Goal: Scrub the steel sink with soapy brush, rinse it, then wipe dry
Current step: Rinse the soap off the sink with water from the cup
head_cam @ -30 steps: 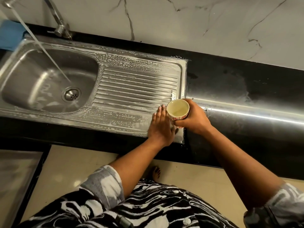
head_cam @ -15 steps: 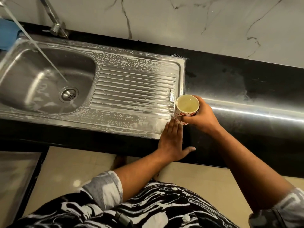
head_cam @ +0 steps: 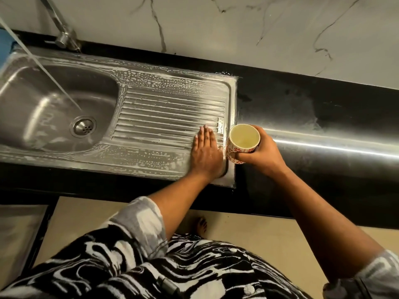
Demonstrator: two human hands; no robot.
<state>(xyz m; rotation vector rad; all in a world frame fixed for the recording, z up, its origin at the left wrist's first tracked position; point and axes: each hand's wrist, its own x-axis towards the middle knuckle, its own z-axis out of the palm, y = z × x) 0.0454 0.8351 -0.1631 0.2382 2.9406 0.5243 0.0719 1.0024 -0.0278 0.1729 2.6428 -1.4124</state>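
The steel sink [head_cam: 151, 91] is set in a black counter, its ribbed drainboard streaked with soap foam. A thin stream of water falls from the tap [head_cam: 62, 37] into the bowl near the drain [head_cam: 83, 126]. My left hand [head_cam: 205, 154] lies flat with straight fingers on the right end of the drainboard. My right hand [head_cam: 261, 152] grips a cream cup with red flowers [head_cam: 243, 143], held upright just past the sink's right edge, with liquid inside.
The black counter [head_cam: 313, 117] runs on to the right, with a steel strip along its front. A white marble wall stands behind. A blue cloth [head_cam: 4, 48] shows at the far left edge. The beige floor and a bare foot [head_cam: 201, 226] lie below.
My left hand slid back to the counter's front edge, then forward onto the drainboard ribs. The cup shifted slightly right and stays upright in my right hand.
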